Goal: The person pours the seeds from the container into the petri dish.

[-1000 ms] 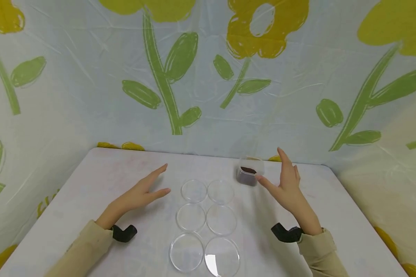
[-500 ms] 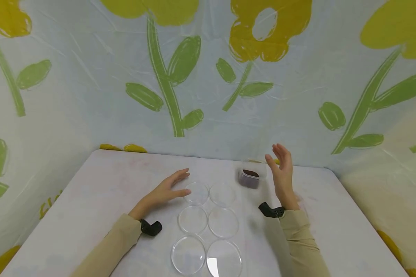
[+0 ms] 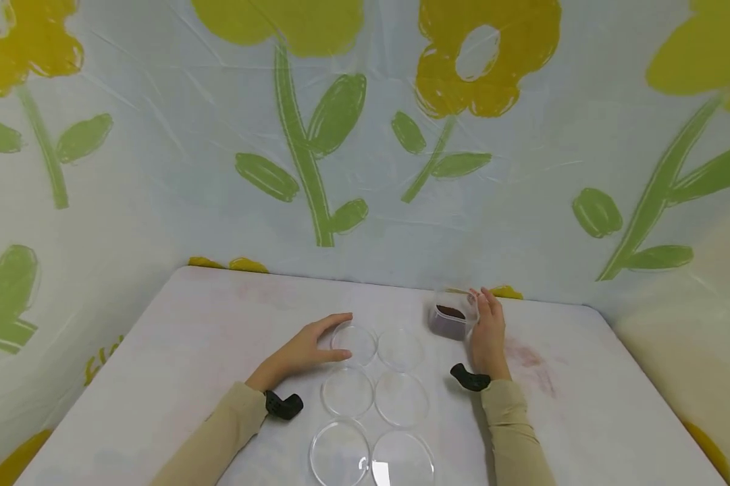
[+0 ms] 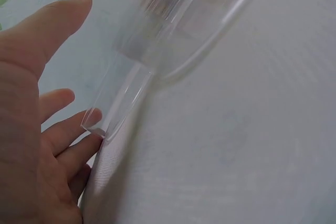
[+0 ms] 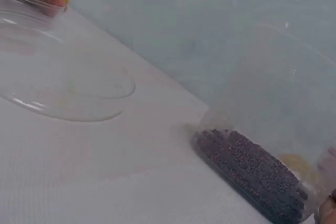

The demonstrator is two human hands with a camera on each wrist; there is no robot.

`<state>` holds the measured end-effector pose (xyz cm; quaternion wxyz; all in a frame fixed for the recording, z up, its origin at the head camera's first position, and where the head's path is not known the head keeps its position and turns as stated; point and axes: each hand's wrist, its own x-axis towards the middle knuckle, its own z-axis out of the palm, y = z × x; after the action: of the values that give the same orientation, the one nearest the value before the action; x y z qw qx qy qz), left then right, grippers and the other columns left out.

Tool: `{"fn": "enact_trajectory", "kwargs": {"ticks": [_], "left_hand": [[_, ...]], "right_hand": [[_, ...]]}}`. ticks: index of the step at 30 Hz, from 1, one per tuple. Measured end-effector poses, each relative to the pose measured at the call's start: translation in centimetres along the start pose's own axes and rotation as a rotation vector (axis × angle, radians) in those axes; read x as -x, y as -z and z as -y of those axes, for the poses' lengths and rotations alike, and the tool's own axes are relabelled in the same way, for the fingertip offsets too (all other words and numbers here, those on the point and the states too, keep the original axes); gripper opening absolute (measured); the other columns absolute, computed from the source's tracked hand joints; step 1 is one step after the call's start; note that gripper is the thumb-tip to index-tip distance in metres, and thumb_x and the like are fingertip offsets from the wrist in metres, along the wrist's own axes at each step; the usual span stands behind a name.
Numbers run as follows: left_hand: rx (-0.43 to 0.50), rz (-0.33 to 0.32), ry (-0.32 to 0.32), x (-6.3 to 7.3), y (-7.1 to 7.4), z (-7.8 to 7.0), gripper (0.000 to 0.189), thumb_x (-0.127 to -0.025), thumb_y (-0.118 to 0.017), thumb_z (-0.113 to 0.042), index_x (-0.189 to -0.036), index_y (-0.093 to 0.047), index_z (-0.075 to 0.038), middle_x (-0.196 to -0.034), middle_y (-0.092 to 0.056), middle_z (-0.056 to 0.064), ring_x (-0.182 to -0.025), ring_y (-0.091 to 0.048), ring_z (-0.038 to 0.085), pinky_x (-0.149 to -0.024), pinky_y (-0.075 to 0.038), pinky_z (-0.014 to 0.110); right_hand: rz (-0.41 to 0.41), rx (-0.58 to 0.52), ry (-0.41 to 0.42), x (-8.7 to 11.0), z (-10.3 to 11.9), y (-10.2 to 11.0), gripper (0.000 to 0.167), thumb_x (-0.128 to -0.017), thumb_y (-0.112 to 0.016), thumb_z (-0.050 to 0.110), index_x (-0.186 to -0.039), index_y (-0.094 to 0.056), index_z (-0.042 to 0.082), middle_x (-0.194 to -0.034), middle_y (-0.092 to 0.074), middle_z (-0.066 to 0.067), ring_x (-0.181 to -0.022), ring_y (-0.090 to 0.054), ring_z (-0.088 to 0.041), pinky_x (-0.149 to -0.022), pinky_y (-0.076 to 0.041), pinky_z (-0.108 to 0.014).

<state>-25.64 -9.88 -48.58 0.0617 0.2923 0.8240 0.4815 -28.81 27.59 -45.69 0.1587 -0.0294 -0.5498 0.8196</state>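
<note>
Several clear round petri dishes stand in two columns on the white table. My left hand (image 3: pixel 304 347) curves around the left side of the far-left petri dish (image 3: pixel 361 345), thumb and forefinger spread. In the left wrist view its fingers (image 4: pixel 65 135) lie by the dish's rim, the thumb apart from it. Further right, a clear plastic container (image 3: pixel 447 328) has small dark reddish-brown grains (image 5: pixel 252 174) in its lower part. My right hand (image 3: pixel 489 337) is at the container's right side, fingertips by its clear upper wall. Only a bit of that hand shows in the right wrist view.
Nearer me are more petri dishes, such as the middle-left dish (image 3: pixel 348 393), the middle-right dish (image 3: pixel 401 399) and the front-right dish (image 3: pixel 403 460). A flower-printed curtain (image 3: pixel 377 263) hangs behind the table's far edge (image 3: pixel 316 278).
My left hand has moved right and onto the edge of the far-left dish. My right hand has come left and down to the container's side. The view has shifted slightly.
</note>
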Motion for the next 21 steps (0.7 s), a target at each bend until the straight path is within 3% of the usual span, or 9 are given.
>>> {"fn": "enact_trajectory", "kwargs": {"ticks": [5, 11, 16, 21], "left_hand": [[-0.036, -0.024, -0.022, -0.2, -0.3, -0.1, 0.082, -0.084, -0.076, -0.048, -0.152, -0.04, -0.018, -0.154, -0.04, -0.006, -0.144, -0.031, 0.017, -0.118, -0.026, 0.045], [-0.064, -0.027, 0.002, -0.5, 0.3, -0.4, 0.085, -0.081, -0.081, -0.045, -0.151, -0.041, -0.018, -0.153, -0.041, -0.006, -0.143, -0.033, 0.016, -0.117, -0.027, 0.042], [-0.058, -0.029, -0.003, -0.8, 0.5, -0.5, 0.087, -0.079, -0.083, -0.041, -0.152, -0.041, -0.016, -0.154, -0.041, -0.002, -0.144, -0.032, 0.018, -0.118, -0.026, 0.043], [-0.061, -0.016, 0.001, -0.5, -0.2, 0.0, 0.087, -0.079, -0.083, -0.042, -0.151, -0.042, -0.017, -0.153, -0.042, -0.004, -0.143, -0.033, 0.018, -0.117, -0.027, 0.043]], "right_hand": [[0.091, 0.076, -0.017, 0.6, -0.6, 0.7, 0.061, -0.103, -0.054, 0.018, -0.152, -0.021, 0.003, -0.15, -0.035, -0.015, -0.144, -0.028, -0.024, -0.118, -0.018, -0.029], [0.153, 0.07, -0.007, 0.4, -0.6, 0.1, 0.077, -0.093, -0.061, -0.007, -0.154, -0.015, 0.004, -0.155, -0.029, -0.018, -0.146, -0.024, -0.024, -0.114, -0.031, -0.028], [0.178, 0.212, 0.014, 0.5, -0.4, -0.4, 0.096, -0.082, -0.07, -0.014, -0.156, -0.013, 0.008, -0.156, -0.031, -0.012, -0.147, -0.022, -0.024, -0.108, -0.037, -0.024], [0.202, 0.397, 0.035, 1.8, 0.1, -0.2, 0.104, -0.076, -0.079, -0.011, -0.156, -0.014, 0.006, -0.156, -0.031, -0.017, -0.146, -0.024, -0.028, -0.107, -0.037, -0.023]]}}
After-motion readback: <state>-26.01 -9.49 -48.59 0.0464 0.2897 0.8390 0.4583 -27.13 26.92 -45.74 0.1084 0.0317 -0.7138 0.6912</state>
